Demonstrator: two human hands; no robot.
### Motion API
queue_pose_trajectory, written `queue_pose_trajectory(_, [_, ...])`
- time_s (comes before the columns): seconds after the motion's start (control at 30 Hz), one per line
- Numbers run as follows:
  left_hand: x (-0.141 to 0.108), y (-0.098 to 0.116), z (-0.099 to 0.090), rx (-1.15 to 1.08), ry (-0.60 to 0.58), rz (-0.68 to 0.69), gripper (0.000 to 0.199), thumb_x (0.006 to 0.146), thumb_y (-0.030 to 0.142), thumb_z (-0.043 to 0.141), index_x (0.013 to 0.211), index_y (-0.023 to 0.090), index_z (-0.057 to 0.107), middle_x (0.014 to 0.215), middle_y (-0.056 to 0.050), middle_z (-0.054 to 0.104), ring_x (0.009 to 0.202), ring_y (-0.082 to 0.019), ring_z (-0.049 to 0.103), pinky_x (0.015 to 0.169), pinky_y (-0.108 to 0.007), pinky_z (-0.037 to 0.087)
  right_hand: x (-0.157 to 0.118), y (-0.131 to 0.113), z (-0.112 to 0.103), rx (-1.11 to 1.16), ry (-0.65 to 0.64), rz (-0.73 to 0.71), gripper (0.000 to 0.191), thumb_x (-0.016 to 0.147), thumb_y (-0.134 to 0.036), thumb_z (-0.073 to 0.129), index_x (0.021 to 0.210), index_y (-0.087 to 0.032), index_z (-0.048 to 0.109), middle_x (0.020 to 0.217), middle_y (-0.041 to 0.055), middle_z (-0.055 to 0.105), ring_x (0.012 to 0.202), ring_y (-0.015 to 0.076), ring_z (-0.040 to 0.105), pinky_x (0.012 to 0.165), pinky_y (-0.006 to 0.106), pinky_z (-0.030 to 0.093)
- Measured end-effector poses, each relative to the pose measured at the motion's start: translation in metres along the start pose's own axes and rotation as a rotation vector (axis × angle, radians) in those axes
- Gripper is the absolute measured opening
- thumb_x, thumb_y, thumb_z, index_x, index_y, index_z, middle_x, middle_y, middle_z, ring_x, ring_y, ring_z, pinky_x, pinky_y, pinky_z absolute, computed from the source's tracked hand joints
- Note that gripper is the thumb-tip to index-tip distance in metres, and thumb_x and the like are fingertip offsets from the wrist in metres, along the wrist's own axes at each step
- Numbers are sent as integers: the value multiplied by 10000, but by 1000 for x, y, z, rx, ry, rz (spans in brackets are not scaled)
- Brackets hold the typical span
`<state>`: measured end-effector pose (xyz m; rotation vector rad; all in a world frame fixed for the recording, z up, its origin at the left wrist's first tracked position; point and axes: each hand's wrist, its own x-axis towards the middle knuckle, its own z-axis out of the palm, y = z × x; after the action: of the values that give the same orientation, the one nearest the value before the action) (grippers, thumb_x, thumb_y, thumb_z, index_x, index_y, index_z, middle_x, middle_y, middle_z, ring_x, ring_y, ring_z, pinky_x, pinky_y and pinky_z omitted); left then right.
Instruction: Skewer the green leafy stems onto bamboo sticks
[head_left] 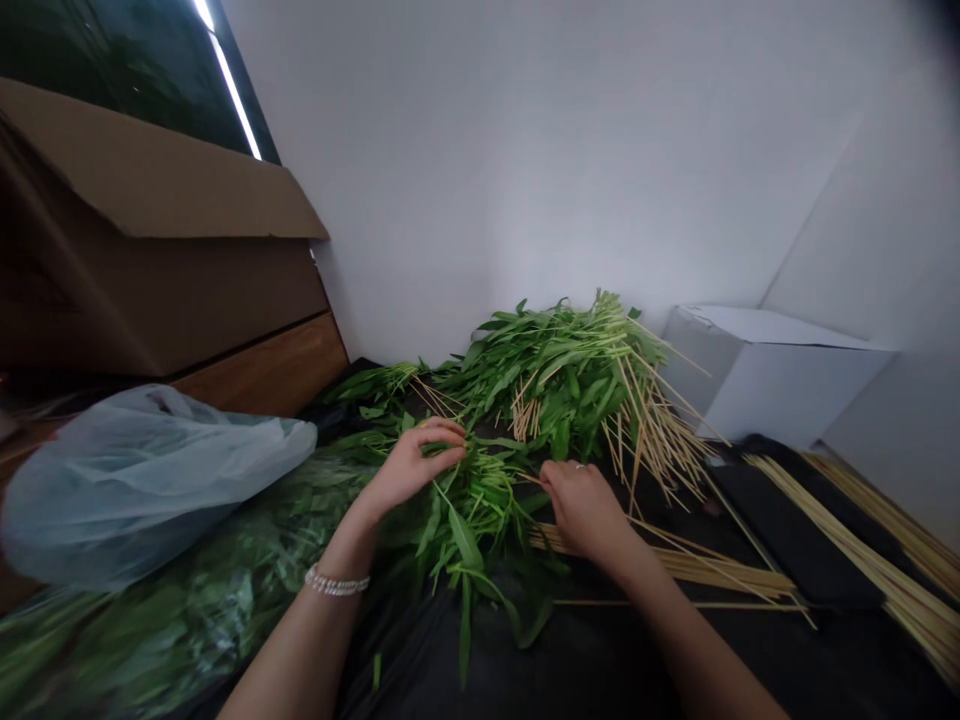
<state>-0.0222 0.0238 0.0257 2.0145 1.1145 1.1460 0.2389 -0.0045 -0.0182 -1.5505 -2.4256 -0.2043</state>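
My left hand point(420, 460) reaches in from the left, a beaded bracelet on its wrist, thumb and fingers closed on a leafy green stem. Below it spreads a loose bunch of leafy green vegetables point(480, 510) with long narrow leaves. On the right, my right hand point(581, 505) is closed around a thin wooden skewer, whose tip points left toward the stems; most of this skewer is hidden by the fingers. Beneath my right forearm lie more wooden skewers point(705, 568). Beyond both hands is a large pile of greens point(555, 350) with skewers point(660, 440) stuck through their stems.
A clear bag full of greens point(247, 580) lies at left, with a whitish plastic bag point(150, 480) over it. A cardboard box point(165, 270) stands behind. At right are a white box point(780, 380) and long skewers point(847, 530) on a black case. A wall closes the back.
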Motion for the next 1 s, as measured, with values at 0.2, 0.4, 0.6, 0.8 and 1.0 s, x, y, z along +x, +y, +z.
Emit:
queue_pose_trajectory(0.2, [-2,2,2,-627,270,-184,271,682,440,756,806,208,692,783,-33,698,738,-172,627,718,-298,482,0,-8,3,58,306,-193,270,918,-100,424,1080,-153,633,902,74,629,878,195,536,809,327,333])
queue_pose_trajectory(0.4, [2,-2,19,-706,229,-301,348,607,434,819,811,169,726,670,-14,671,563,-97,544,529,-215,398,-6,-14,10,35,575,-307,419,927,-71,326,1253,-136,582,853,71,590,750,162,513,677,283,386])
queue_pose_trajectory(0.6, [1,-5,32,-683,17,-443,352,618,384,830,886,164,769,788,-68,743,645,-117,621,592,-210,457,-7,-16,8,55,618,-267,399,936,-98,343,1257,-107,580,826,78,594,763,174,512,659,283,394])
queue_pose_trajectory(0.8, [0,-7,37,-639,39,-465,364,596,391,840,869,161,768,793,-78,751,669,-144,653,593,-226,484,-7,-18,8,92,598,-258,399,934,-108,337,1245,-102,586,839,89,605,793,179,534,677,286,417])
queue_pose_trajectory(1.0, [-1,-8,39,-675,17,-479,326,566,347,861,827,174,770,775,-59,757,662,-133,660,604,-220,485,-7,-18,15,6,597,-250,418,912,-84,360,1265,-127,580,826,62,602,660,131,518,602,248,374])
